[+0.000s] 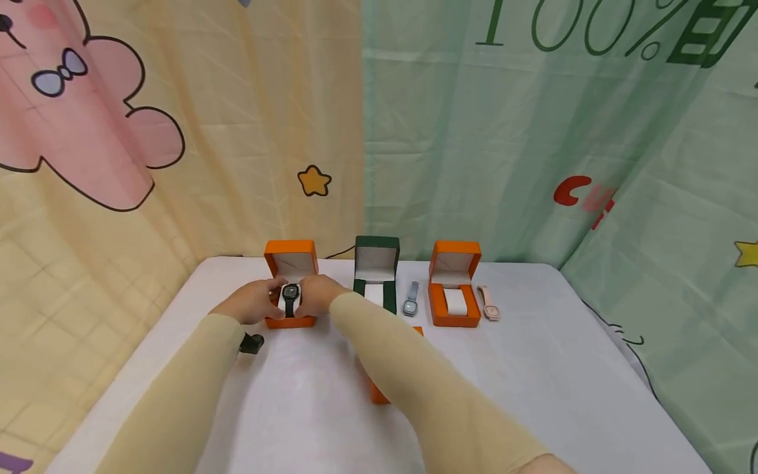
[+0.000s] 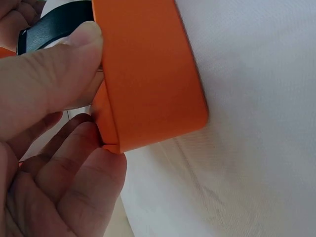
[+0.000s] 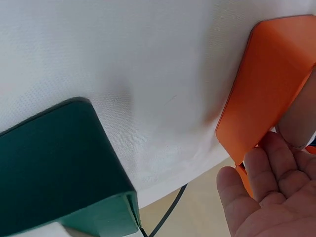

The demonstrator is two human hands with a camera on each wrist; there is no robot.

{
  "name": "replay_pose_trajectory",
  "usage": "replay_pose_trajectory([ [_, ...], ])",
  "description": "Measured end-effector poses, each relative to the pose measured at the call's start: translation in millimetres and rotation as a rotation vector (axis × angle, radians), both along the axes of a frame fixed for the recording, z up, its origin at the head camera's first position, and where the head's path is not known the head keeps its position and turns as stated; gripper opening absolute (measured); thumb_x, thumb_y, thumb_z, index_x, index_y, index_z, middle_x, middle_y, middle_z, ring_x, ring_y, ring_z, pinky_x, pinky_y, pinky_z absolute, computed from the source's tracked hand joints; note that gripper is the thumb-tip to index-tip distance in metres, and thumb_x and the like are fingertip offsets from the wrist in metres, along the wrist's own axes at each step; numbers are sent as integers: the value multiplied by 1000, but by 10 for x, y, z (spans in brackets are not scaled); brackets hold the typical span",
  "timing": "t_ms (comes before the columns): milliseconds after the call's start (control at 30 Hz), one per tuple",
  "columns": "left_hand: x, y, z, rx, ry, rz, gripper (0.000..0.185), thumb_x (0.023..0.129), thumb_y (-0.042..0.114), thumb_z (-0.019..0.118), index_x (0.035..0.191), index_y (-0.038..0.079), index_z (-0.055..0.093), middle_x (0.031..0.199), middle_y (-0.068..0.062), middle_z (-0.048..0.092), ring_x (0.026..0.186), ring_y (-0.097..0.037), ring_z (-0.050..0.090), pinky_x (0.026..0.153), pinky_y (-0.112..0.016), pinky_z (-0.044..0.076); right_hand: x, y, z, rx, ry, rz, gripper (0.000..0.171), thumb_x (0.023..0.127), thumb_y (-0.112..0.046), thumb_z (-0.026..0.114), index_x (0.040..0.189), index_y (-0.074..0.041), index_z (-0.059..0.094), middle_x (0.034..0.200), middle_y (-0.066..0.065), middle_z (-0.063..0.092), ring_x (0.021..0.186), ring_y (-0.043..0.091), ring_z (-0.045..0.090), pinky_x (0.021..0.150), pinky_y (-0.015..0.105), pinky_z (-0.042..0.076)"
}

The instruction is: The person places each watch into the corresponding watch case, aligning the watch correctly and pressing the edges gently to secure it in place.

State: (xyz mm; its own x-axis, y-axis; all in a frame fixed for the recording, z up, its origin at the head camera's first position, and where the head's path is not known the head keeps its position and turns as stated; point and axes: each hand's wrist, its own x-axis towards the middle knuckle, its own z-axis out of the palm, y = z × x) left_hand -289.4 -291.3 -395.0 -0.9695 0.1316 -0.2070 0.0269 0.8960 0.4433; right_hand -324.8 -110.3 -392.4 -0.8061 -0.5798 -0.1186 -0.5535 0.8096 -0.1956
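Note:
A black watch (image 1: 290,293) sits around a white cushion in the left orange box (image 1: 290,323), whose lid stands raised. From the left side, my left hand (image 1: 254,301) holds the watch on its cushion; in the left wrist view the thumb (image 2: 86,37) presses by the dark strap (image 2: 57,24) and the other fingers curl at the box corner. My right hand (image 1: 320,293) grips the watch and cushion from the right. In the right wrist view its rear fingers (image 3: 259,170) lie loosely bent along the box wall, and the watch is mostly hidden.
An open green box (image 1: 377,242) with a white cushion stands right of the hands. Farther right are a blue watch (image 1: 410,304), another open orange box (image 1: 454,319) and a pink watch (image 1: 490,309). My right sleeve partly covers another orange item (image 1: 379,395). Curtains hang behind the table.

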Motion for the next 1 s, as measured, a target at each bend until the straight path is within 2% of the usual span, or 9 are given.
replay_pose_trajectory([
  [300,5,4,87,6,-2,-3,75,89,19,84,155,12,48,123,-20,66,110,-37,58,104,-56,50,-36,-28,-19,-3,10,-11,49,92,-43,80,128,-12,66,110,-3,73,91,13,61,96,24,53],
  [633,33,11,130,7,-5,3,77,89,18,84,156,9,47,129,-21,65,112,-37,57,106,-55,49,-24,-15,-10,-53,-37,-26,52,92,-41,82,131,-11,65,108,-3,71,92,14,61,97,26,55],
  [1000,-19,48,98,-39,-17,-24,78,89,16,84,156,6,46,129,-20,66,112,-36,58,109,-57,48,28,11,-7,-32,-42,-37,55,93,-42,80,135,-11,63,114,-1,71,96,14,60,101,27,54],
])
